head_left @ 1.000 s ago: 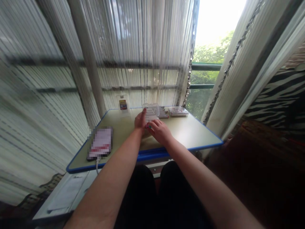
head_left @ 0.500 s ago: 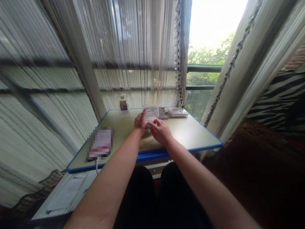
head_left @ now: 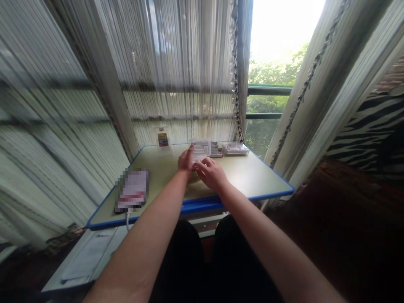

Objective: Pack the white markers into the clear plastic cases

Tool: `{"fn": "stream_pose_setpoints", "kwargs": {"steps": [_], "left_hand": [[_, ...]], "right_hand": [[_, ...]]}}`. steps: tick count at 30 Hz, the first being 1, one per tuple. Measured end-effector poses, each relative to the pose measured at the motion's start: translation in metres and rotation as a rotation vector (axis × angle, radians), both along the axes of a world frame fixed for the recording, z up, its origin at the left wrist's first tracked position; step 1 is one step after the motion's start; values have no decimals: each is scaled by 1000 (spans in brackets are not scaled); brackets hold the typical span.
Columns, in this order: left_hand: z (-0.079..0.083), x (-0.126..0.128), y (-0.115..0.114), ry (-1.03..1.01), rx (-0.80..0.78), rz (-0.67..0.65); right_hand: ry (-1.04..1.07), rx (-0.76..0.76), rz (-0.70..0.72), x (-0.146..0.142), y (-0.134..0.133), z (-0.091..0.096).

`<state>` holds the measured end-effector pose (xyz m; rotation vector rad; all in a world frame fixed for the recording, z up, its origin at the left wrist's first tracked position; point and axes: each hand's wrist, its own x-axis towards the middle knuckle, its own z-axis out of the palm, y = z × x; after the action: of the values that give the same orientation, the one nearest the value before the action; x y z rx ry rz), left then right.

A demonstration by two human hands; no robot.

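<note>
My left hand (head_left: 186, 159) is closed round the left side of a clear plastic case (head_left: 202, 149) with its lid raised, held above the middle of the table. My right hand (head_left: 213, 171) reaches in from the right, fingers bent and pinched at the front of the case. Small pink and green pieces (head_left: 194, 167) show between the two hands; their kind is too small to make out. Whether the right fingers grip one of these is hidden.
Several markers (head_left: 216, 150) lie behind the case, beside another flat clear box (head_left: 235, 149). A transparent package with a dark label (head_left: 163, 139) stands at the back left. A phone (head_left: 134, 189) with a white cable lies on the blue-edged table (head_left: 167, 195). Papers (head_left: 86, 256) rest on a lower shelf.
The right fingers have shifted slightly at the front of the case, and less green shows there. The left hand keeps its hold.
</note>
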<state>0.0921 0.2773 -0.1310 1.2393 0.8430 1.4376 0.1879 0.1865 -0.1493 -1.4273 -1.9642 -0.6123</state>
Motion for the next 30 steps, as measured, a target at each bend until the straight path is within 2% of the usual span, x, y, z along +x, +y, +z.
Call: {"fn": "stream_pose_setpoints", "kwargs": {"steps": [15,30], "left_hand": [[-1,-1,0,43,12,-25],[0,1,0,13,-25,-27]], "right_hand": [[-4,-64,-69,-3,2,4],[15,-63,-47,-2,0,4]]}}
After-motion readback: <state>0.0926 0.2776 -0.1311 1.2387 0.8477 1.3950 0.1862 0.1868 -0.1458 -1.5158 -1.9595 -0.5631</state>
